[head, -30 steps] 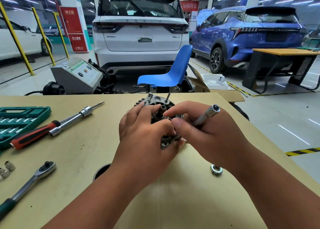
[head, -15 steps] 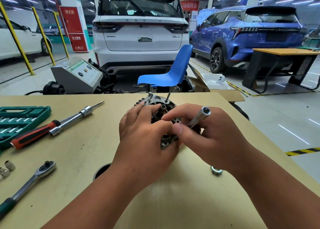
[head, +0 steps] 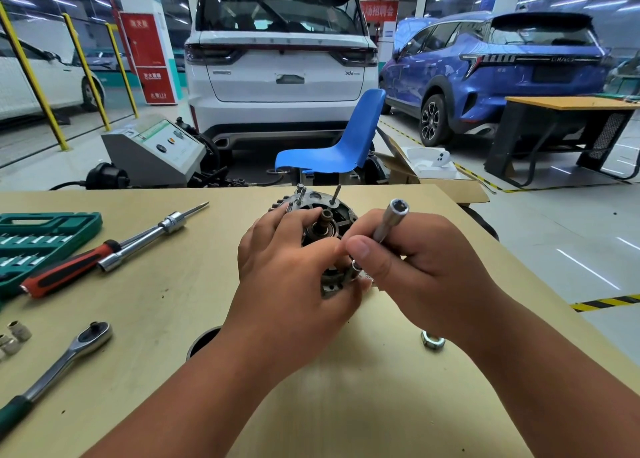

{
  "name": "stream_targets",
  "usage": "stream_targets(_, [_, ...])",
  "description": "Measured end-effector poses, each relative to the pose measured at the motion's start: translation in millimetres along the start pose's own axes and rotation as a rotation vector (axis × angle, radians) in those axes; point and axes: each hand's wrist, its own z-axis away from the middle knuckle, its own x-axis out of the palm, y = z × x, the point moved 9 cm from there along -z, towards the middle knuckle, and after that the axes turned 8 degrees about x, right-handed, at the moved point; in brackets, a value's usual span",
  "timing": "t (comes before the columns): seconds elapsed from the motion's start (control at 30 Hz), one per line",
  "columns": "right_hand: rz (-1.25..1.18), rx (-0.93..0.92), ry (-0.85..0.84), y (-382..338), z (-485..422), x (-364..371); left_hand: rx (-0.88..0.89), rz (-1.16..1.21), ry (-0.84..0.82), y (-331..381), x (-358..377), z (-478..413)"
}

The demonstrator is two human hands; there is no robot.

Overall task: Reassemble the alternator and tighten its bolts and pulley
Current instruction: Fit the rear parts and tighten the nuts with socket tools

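The round metal alternator (head: 323, 215) stands on the tan table (head: 166, 305), its shaft and two long bolts pointing up. My left hand (head: 291, 270) lies over its near side and grips the housing. My right hand (head: 415, 270) pinches a slim chrome socket tool (head: 389, 224), tilted, its open end up and its lower tip at the alternator's near right rim. A loose hex nut (head: 432, 340) lies on the table under my right wrist.
To the left lie a red-handled driver (head: 104, 257), a ratchet (head: 59, 364), small sockets (head: 14, 334) and a green socket case (head: 38, 243). A round hole (head: 204, 341) opens in the table by my left forearm. A blue chair (head: 339, 146) and parked cars stand beyond.
My right hand has swung the socket tool from a low slant to a more upright tilt. My left hand has stayed on the alternator.
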Motion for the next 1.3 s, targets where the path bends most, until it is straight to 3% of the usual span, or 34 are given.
stream_targets(1.3, [-0.001, -0.005, 0.132, 0.9, 4.2, -6.6, 0.003, -0.029, -0.031, 1.4, -0.5, -0.2])
